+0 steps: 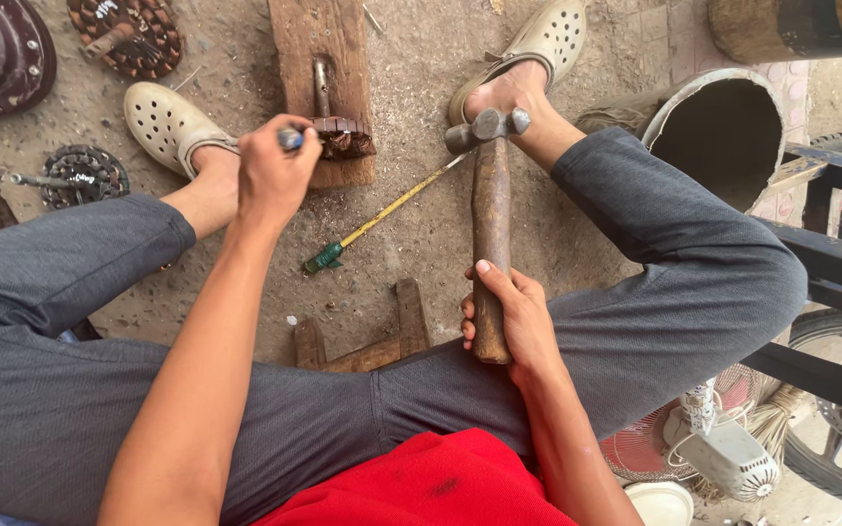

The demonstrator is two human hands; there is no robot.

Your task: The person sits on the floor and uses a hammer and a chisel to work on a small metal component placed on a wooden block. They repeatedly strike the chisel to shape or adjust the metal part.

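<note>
Head view, left hand (270,175): it is closing in a fist around a thin metal tool (290,138), whose blue-grey end is showing just past the knuckles; the tip is pressing against the copper-wound part.
Head view, copper-wound part (343,136): a small, dark, ribbed piece with reddish windings is sitting on the wooden block, at the lower end of a metal rod (322,88) that is lying along the block.
Head view, wooden block (304,39): a worn plank is lying on the dirt ground between the two feet, running away from the person.
Head view, right hand (509,317): its fingers are wrapping fully around the lower end of the hammer's wooden handle, thumb pointing up along the shaft.
Head view, hammer (490,209): it is being held upright in the picture, its steel head (486,127) hovering beside the right ankle, well to the right of the block and not touching it.
Head view, ground: a yellow-shafted tool with a green end (382,216) is lying slantwise between block and hammer; a low wooden frame (372,341) is sitting near the knees.
Head view, surroundings: pale perforated clogs (163,122) are on both feet; round wound discs (129,34) are lying at the upper left, a small fan (713,453) at the lower right.
</note>
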